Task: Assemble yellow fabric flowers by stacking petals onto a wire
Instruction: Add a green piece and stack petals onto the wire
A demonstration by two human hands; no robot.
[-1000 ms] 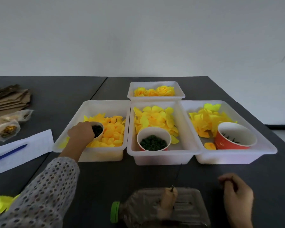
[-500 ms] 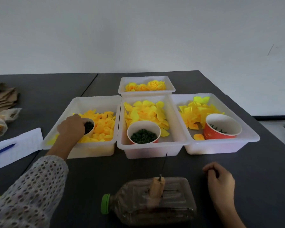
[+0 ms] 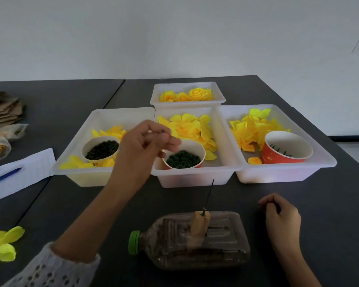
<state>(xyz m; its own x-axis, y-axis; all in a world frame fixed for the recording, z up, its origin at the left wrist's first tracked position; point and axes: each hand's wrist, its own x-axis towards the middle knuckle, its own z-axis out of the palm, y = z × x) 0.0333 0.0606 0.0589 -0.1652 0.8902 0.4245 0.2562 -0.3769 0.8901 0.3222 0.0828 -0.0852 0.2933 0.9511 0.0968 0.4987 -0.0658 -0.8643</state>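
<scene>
1. Tabletop [image 3: 298,204]: the three white bins along the middle and the flower bin [image 3: 187,102] toward the far edge sit as before; only the view has tipped down and closer.
2. Bottle [image 3: 191,245] lies on its side at the near edge. The wire [image 3: 208,193] stands upright from the wooden block on it, bare, no petals threaded.
3. Left hand [image 3: 145,146]: a second ago it was down at the cup of dark bits [image 3: 101,150] in the left bin [image 3: 87,131]. It is now lifted out and above the seam between left and middle bins, fingertips pinched together. The piece held is too small to make out.
4. Right hand [image 3: 282,216]: unchanged, resting on the tabletop right of the bottle, fingers curled; whether it holds anything I cannot tell.
5. Judgement: a small part is picked, likely headed for the wire; stacking not yet begun.
</scene>
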